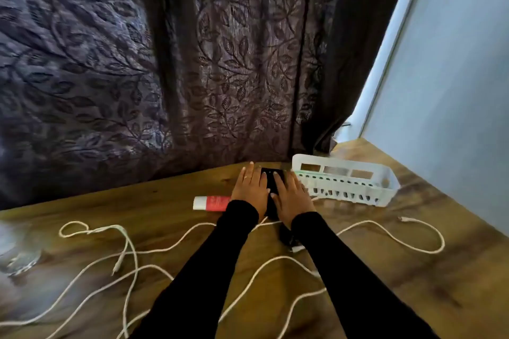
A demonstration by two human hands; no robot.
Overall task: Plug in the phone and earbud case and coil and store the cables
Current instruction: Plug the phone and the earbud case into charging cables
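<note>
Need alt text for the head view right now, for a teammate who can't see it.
Both hands, left and right, lie flat on a black phone on a wooden table, loose white cables sprawled in front, a white basket to the right.

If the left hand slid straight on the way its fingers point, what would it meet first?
The left hand lies flat on the table, fingers pointing away from the person. The short bare stretch ahead ends at the dark curtain, probably the first contact, though depth is hard to judge.
</note>
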